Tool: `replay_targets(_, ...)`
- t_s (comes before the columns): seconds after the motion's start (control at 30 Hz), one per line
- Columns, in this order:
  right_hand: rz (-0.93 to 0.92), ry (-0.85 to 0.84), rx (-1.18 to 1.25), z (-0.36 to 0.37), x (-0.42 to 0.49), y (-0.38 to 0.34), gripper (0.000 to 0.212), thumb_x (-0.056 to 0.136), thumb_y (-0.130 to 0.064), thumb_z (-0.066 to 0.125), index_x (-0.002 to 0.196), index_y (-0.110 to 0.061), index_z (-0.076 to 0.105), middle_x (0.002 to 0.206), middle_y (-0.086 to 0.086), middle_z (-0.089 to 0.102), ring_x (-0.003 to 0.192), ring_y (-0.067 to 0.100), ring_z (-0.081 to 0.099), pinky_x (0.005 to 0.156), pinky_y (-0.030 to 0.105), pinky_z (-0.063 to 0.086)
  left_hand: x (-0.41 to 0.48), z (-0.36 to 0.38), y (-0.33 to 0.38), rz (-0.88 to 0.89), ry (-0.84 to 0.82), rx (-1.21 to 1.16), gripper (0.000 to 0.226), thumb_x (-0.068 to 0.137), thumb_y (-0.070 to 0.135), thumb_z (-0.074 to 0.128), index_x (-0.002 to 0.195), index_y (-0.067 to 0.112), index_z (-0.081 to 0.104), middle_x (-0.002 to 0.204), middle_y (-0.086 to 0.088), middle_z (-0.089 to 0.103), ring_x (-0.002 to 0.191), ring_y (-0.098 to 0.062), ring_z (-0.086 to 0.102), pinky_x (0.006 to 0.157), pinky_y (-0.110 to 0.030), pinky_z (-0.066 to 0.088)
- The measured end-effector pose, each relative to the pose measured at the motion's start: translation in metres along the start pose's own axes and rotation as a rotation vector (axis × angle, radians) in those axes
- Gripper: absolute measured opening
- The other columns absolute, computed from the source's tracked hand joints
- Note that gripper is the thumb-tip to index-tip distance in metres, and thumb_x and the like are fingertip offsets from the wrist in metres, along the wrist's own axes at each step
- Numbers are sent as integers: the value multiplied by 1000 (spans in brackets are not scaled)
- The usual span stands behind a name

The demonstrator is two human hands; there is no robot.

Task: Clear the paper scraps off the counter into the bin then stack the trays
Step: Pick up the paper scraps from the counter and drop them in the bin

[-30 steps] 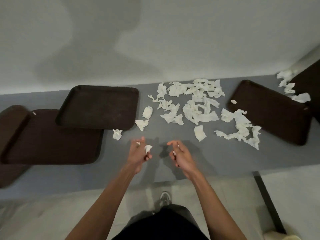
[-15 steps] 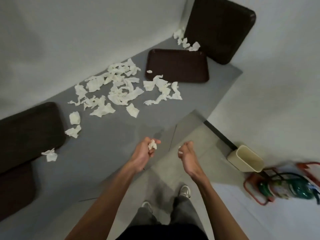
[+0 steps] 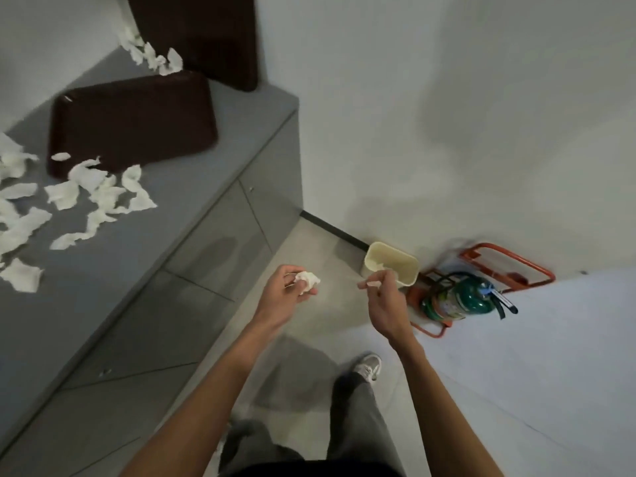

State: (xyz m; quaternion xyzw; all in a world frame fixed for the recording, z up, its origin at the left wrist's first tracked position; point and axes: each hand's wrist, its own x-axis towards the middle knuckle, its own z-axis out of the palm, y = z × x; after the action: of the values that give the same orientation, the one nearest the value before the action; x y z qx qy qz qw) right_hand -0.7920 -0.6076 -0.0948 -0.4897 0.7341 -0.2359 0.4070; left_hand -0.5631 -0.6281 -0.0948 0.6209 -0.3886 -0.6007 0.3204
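Cream bin [image 3: 401, 261] stands upright, long side along wall [image 3: 447, 132].

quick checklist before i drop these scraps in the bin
1. Left hand grips crumpled scrap: ok.
2. Right hand pinches small scrap: ok.
3. Bin upright, mouth open: ok.
4. Left hand above bin: not ok, short of it.
5. Fire extinguisher apart from bin: cannot tell.
6. Counter cleared: not ok, loose scraps lie on it.
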Motion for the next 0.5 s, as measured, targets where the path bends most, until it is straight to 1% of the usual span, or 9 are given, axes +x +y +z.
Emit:
replay_targets(0.03, 19, -2, -28, -16, 16, 15, 24, 102, 2, 46, 115, -18, 43, 111, -4, 73, 101, 22, 67, 86, 38, 53, 15, 24, -1, 2, 22, 37, 18, 100, 6, 62, 112, 19, 63, 113, -10, 74, 97, -27, 76, 90, -42, 61)
replay_targets(0.1, 80, 6, -71, -43, 49, 45, 27, 100, 1, 46, 117, -18, 39, 110, -4, 74, 97, 30, 69, 85, 44, 55, 46, 68, -4, 23, 48, 133, 18, 93, 10, 71, 104, 24, 68, 103, 4, 78, 97, -17, 75, 86, -41, 62)
replay_targets(0.17, 144, 20, -99, -63, 83, 76, 21, 100, -4, 48, 115, -18, 40, 111, 1, 75, 96, 34, 68, 82, 44, 54, 74, 108, -5, 34, 44, 217, 15, 90, 12, 75, 100, 22, 72, 93, 13, 78, 91, -3, 73, 83, -33, 61)
replay_targets(0.23, 208, 36, -115, -75, 117, 109, 17, 101, -9, 52, 116, -14, 46, 111, 9, 73, 92, 33, 66, 80, 43, 54, 105, 143, -12, 38, 47, 283, 12, 90, 15, 77, 99, 22, 75, 91, 16, 77, 88, 3, 70, 81, -23, 57)
replay_targets(0.3, 247, 54, -132, -78, 150, 140, 19, 100, -10, 56, 118, -13, 53, 114, 10, 67, 90, 26, 60, 81, 41, 52, 139, 172, -24, 35, 50, 355, 12, 90, 19, 77, 100, 25, 76, 91, 17, 76, 88, 3, 69, 78, -14, 51)
replay_targets(0.37, 276, 50, -170, -73, 182, 175, 22, 99, -12, 60, 120, -15, 58, 124, 9, 56, 96, 22, 53, 87, 34, 46, 176, 197, -42, 41, 49, 421, 13, 90, 18, 76, 101, 26, 77, 91, 18, 74, 88, 3, 68, 73, -5, 45)
replay_targets(0.4, 301, 41, -178, -69, 198, 193, 23, 99, -13, 60, 121, -16, 59, 129, 9, 50, 98, 21, 51, 91, 31, 43, 196, 209, -53, 50, 44, 461, 14, 91, 17, 75, 102, 25, 77, 92, 17, 74, 88, 2, 67, 72, -3, 43)
replay_targets(0.43, 323, 33, -181, -64, 214, 211, 24, 99, -14, 61, 122, -16, 59, 132, 9, 46, 99, 21, 50, 93, 29, 41, 215, 220, -66, 58, 36, 498, 15, 91, 15, 73, 103, 24, 77, 94, 15, 74, 88, -1, 67, 74, -3, 44)
replay_targets(0.5, 342, 27, -185, -53, 247, 246, 27, 96, -15, 64, 123, -14, 61, 135, 9, 42, 101, 21, 49, 95, 27, 38, 256, 238, -96, 79, 9, 572, 18, 91, 12, 72, 104, 24, 78, 101, 9, 75, 92, -8, 68, 81, -13, 50)
